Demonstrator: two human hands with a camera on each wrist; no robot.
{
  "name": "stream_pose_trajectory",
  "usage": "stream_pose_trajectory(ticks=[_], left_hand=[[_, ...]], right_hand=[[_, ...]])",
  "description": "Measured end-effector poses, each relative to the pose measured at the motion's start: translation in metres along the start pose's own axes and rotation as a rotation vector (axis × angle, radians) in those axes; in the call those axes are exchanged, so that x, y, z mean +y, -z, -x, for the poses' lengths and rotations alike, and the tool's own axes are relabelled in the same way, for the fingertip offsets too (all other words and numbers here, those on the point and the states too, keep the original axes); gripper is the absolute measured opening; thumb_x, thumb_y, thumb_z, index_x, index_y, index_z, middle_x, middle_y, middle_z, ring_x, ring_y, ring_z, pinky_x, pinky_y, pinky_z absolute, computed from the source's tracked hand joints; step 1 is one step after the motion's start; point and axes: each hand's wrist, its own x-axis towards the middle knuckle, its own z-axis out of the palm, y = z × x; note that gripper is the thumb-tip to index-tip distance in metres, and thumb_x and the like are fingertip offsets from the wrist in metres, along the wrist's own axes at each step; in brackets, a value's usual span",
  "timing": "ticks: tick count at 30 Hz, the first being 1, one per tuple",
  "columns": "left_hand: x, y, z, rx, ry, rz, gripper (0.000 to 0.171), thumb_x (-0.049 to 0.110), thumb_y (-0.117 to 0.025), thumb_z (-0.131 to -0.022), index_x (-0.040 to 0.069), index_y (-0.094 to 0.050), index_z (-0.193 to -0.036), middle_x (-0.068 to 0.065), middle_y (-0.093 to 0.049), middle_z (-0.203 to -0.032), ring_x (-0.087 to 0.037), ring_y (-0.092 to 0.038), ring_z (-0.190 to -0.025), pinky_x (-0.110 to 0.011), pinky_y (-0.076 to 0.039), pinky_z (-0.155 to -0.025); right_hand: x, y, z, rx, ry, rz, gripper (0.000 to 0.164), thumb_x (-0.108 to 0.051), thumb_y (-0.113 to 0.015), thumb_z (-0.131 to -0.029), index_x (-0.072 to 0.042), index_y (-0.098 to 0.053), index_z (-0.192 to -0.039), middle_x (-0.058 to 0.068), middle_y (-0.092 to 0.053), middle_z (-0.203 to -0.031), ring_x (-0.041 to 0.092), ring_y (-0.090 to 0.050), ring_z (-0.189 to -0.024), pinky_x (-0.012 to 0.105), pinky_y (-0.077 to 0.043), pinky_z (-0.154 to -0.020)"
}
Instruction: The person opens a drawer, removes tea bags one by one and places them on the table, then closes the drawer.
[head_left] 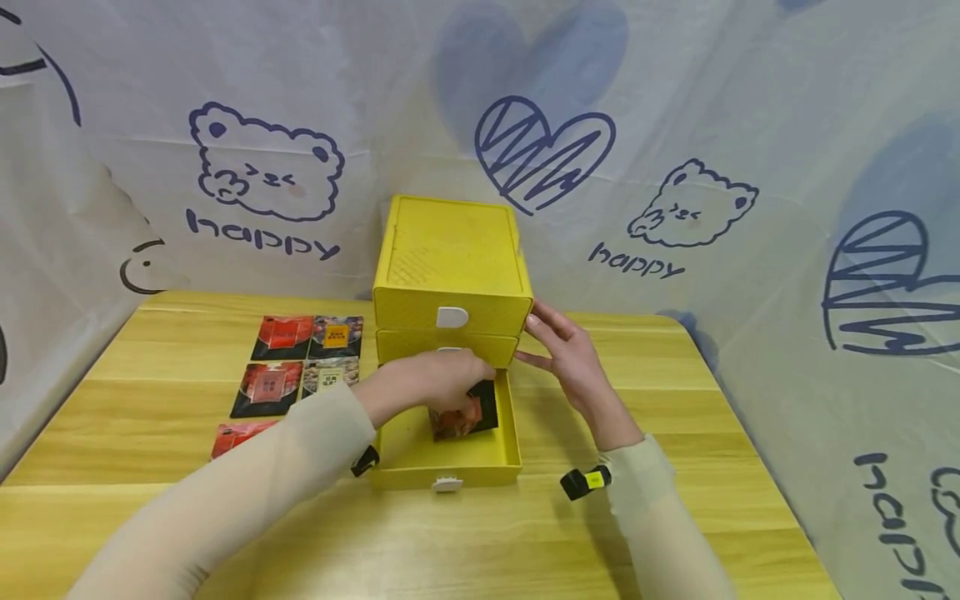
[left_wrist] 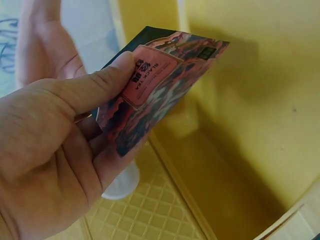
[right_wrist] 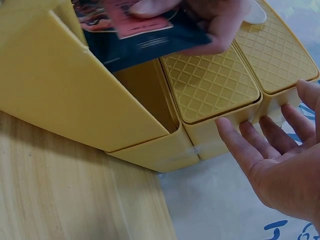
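Note:
A yellow drawer box stands at the back of the table, its bottom drawer pulled out. Over that drawer my left hand pinches a black tea bag packet between thumb and fingers. A red label reading "BLACK TEA" and a red patterned print face up on the packet, which is tilted in the left wrist view. My right hand is at the right side of the box, fingers spread, with fingertips right at the side wall of the drawers. It holds nothing.
Several other tea packets lie in rows on the wooden table left of the box; my left sleeve partly covers them. White tabs mark the drawer fronts. A printed cloth hangs close behind the box.

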Motion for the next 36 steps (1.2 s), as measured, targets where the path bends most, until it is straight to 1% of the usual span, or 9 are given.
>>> stream_pose_trajectory(ticks=[4,11,16,22,26,28,33,34,36], left_hand=[[-0.002,0.007,0.008,0.042,-0.027,0.082,0.027,0.025,-0.068,-0.081,0.013,-0.058,-0.103,0.005,-0.059,-0.083,-0.005,-0.053,-0.068,-0.026,-0.048,-0.063],[-0.006,0.015,0.023,0.124,-0.044,0.157,0.02,0.027,-0.065,-0.083,0.016,-0.055,-0.096,0.006,-0.056,-0.079,-0.006,-0.05,-0.063,-0.025,-0.044,-0.056],[-0.008,0.02,0.035,0.175,-0.044,0.19,0.019,0.029,-0.063,-0.084,0.017,-0.053,-0.095,0.003,-0.054,-0.075,-0.008,-0.046,-0.059,-0.026,-0.039,-0.054],[-0.013,0.024,0.053,0.23,-0.045,0.245,0.02,0.028,-0.063,-0.085,0.016,-0.051,-0.094,0.001,-0.05,-0.072,-0.009,-0.044,-0.058,-0.027,-0.037,-0.053],[-0.018,0.027,0.07,0.254,-0.025,0.31,0.017,0.028,-0.062,-0.086,0.016,-0.052,-0.092,0.002,-0.055,-0.073,-0.008,-0.048,-0.059,-0.027,-0.042,-0.053],[-0.022,0.028,0.078,0.263,0.0,0.328,0.015,0.028,-0.061,-0.087,0.018,-0.052,-0.092,0.003,-0.055,-0.073,-0.008,-0.05,-0.06,-0.028,-0.043,-0.053],[-0.031,0.03,0.101,0.279,0.08,0.323,0.012,0.028,-0.059,-0.088,0.02,-0.05,-0.09,0.002,-0.053,-0.074,-0.009,-0.05,-0.063,-0.029,-0.045,-0.055],[-0.033,0.031,0.106,0.285,0.09,0.318,0.012,0.027,-0.059,-0.088,0.02,-0.049,-0.09,0.001,-0.052,-0.073,-0.01,-0.049,-0.063,-0.03,-0.045,-0.055],[-0.036,0.031,0.115,0.294,0.104,0.325,0.011,0.024,-0.059,-0.087,0.02,-0.051,-0.093,0.003,-0.054,-0.077,-0.01,-0.051,-0.066,-0.03,-0.047,-0.058]], right_hand=[[0.0,-0.001,0.001,0.007,0.011,0.006,0.052,-0.037,-0.059,-0.086,-0.023,-0.044,-0.134,0.002,-0.04,-0.138,0.019,-0.043,-0.116,0.044,-0.049,-0.083],[0.001,0.0,0.0,-0.006,0.003,0.013,0.05,-0.034,-0.056,-0.088,-0.023,-0.042,-0.135,0.003,-0.039,-0.139,0.019,-0.043,-0.116,0.046,-0.049,-0.083],[0.0,0.0,0.001,-0.017,-0.001,0.023,0.049,-0.029,-0.054,-0.091,-0.02,-0.04,-0.137,0.005,-0.038,-0.14,0.02,-0.043,-0.116,0.05,-0.047,-0.085],[0.002,0.0,0.001,-0.014,0.001,0.009,0.05,-0.033,-0.057,-0.088,-0.022,-0.042,-0.135,0.003,-0.039,-0.139,0.02,-0.043,-0.116,0.048,-0.048,-0.084],[0.002,0.0,0.001,-0.007,-0.002,-0.009,0.052,-0.036,-0.059,-0.086,-0.023,-0.044,-0.134,0.002,-0.04,-0.138,0.019,-0.043,-0.115,0.045,-0.049,-0.084],[0.002,0.0,0.001,-0.009,-0.004,-0.013,0.052,-0.036,-0.058,-0.087,-0.023,-0.043,-0.135,0.002,-0.04,-0.138,0.019,-0.043,-0.116,0.046,-0.048,-0.084],[0.001,0.0,0.0,-0.02,-0.01,-0.01,0.049,-0.03,-0.055,-0.09,-0.02,-0.041,-0.136,0.004,-0.039,-0.139,0.019,-0.043,-0.115,0.051,-0.045,-0.087],[0.001,0.0,0.0,-0.02,-0.011,-0.004,0.049,-0.029,-0.054,-0.091,-0.019,-0.041,-0.137,0.004,-0.039,-0.139,0.02,-0.043,-0.115,0.052,-0.045,-0.087],[0.0,0.0,0.0,-0.021,-0.011,0.005,0.048,-0.028,-0.053,-0.091,-0.019,-0.04,-0.137,0.004,-0.038,-0.139,0.02,-0.043,-0.115,0.053,-0.044,-0.088]])
